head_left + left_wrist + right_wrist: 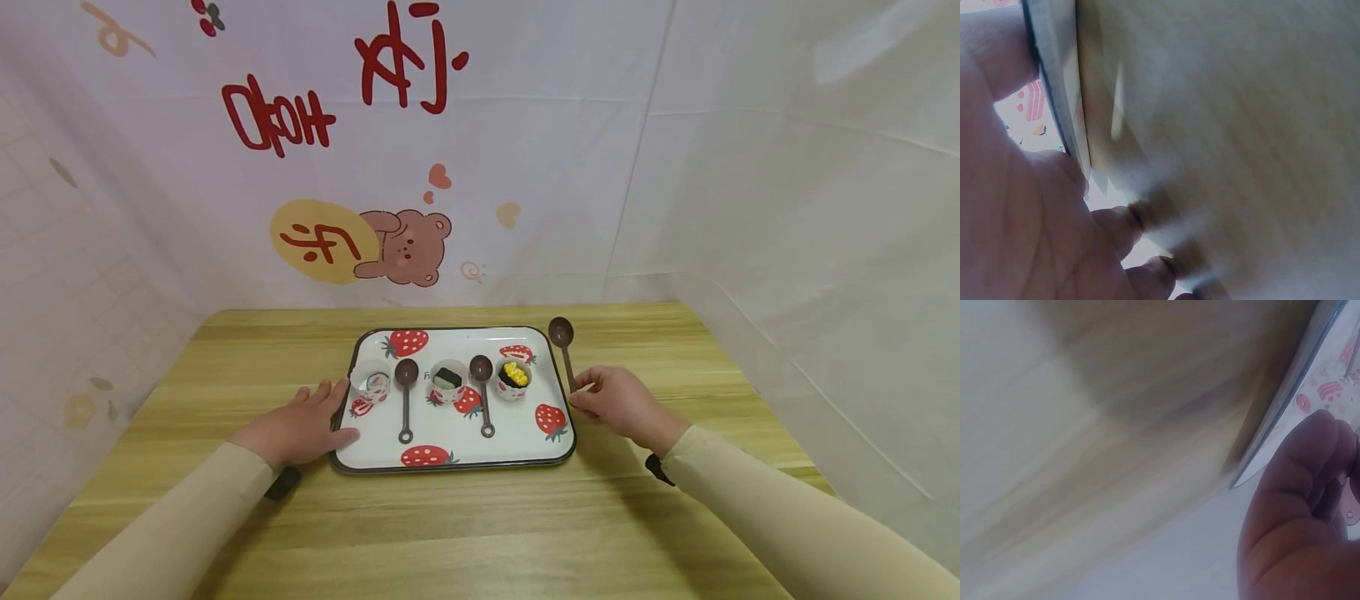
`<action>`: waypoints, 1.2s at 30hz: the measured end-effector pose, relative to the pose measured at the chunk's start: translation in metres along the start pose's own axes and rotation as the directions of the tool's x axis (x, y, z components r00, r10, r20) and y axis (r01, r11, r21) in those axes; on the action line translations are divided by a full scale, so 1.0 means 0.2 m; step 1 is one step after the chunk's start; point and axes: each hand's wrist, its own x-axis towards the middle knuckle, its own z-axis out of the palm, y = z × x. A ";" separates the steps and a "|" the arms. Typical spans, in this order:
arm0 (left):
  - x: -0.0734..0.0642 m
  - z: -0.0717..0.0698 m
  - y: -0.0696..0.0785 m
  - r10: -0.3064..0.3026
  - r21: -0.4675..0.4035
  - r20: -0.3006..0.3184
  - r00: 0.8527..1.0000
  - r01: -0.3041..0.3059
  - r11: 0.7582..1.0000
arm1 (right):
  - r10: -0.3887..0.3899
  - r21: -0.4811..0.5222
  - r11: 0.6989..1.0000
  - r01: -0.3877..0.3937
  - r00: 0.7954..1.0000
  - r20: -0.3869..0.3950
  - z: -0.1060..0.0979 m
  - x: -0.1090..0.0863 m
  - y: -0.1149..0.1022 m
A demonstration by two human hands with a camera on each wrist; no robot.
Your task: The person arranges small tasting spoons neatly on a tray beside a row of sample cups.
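Observation:
My right hand (622,404) pinches the handle end of a brown spoon (561,333) just outside the tray's right edge, its bowl pointing away from me. The fingers of my left hand (303,427) are spread along the left edge of the white strawberry-print tray (450,437), with the thumb over the rim. On the tray lie a left spoon (407,372) and a middle spoon (481,368), between three small paper cups. The left cup (381,393) holds a pale round piece, the middle cup (448,397) a black-and-white piece, the right cup (513,392) a yellow-topped dark piece.
The tray lies on a wood-grain table (450,533). A pale cloth with red characters and a bear (411,247) hangs behind the table's far edge. More white cloth (810,250) closes the right side. Both wrist views show mostly tabletop and tray edge.

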 end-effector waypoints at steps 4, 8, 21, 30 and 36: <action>0.00 0.00 0.00 -0.003 0.001 0.001 1.000 0.003 1.000 | -0.006 0.007 1.000 0.006 1.000 0.010 0.02 -0.01 0.00; 0.01 0.01 -0.01 0.001 0.000 -0.001 1.000 -0.001 1.000 | 0.006 0.018 1.000 -0.006 1.000 0.022 0.04 -0.02 0.00; 0.01 0.00 -0.01 -0.005 0.004 0.005 1.000 0.005 1.000 | 0.018 0.011 1.000 -0.019 0.998 0.060 0.09 -0.04 0.01; 0.00 0.00 -0.01 -0.004 0.005 0.005 1.000 0.004 1.000 | 0.043 -0.010 0.999 -0.043 0.997 0.063 0.12 -0.02 0.02; 0.00 0.00 0.00 -0.006 0.002 0.005 1.000 0.006 1.000 | 0.059 -0.013 0.998 -0.058 0.996 0.065 0.14 -0.02 0.02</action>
